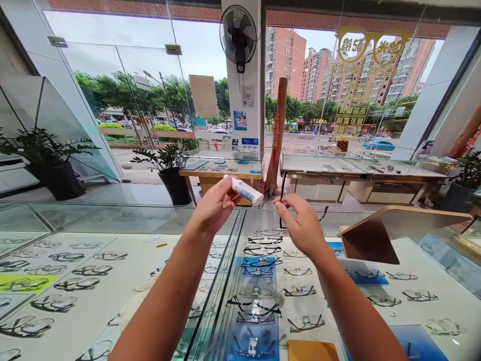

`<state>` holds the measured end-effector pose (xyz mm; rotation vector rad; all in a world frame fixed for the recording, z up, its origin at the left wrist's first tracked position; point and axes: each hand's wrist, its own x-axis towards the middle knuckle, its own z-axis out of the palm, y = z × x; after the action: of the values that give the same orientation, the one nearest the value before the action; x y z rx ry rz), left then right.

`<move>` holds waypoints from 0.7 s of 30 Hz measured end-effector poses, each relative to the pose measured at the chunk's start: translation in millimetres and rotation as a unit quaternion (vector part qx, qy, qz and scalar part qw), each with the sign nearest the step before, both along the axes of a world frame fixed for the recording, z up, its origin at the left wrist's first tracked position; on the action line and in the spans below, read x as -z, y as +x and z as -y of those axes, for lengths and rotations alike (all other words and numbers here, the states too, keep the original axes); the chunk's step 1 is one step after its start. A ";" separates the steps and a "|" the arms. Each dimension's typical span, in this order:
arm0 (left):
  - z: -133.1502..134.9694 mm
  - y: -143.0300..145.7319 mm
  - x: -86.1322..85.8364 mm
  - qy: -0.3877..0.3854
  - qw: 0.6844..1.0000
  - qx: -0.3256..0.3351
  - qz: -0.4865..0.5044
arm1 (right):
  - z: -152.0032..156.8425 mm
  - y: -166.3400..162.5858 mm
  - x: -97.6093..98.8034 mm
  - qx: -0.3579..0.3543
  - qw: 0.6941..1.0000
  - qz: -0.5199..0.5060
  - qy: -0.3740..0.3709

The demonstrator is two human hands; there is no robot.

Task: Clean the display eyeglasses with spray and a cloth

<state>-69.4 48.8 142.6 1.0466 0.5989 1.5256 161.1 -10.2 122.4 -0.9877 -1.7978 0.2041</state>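
Bare forearms (pixel 165 301) reach over the glass display counter (pixel 225 281), above which we find the left hand (pixel 214 205) closed on a white labelled bottle (pixel 248 192) and the right hand (pixel 302 225) pinching black eyeglasses (pixel 282 186). We judge the bottle light, best held mid-body; the eyeglasses, fragile, at the bridge.
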 end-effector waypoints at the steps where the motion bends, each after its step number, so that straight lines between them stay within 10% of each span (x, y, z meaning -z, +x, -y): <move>1: 3.4 2.3 -2.0 -0.018 0.999 0.006 0.029 | -0.5 -0.1 0.4 -0.001 1.000 -0.001 0.001; 8: 25.7 10.0 -11.1 -0.018 0.981 0.187 0.054 | -5.9 1.1 2.9 -0.073 0.992 -0.078 -0.063; 21: 28.3 11.4 -5.3 0.024 0.968 0.251 -0.002 | -7.4 1.6 -2.2 -0.203 0.944 -0.206 -0.158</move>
<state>-58.0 20.5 148.0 1.1342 0.2684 1.0952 162.8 -2.8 124.6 -0.7086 -1.5824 0.9143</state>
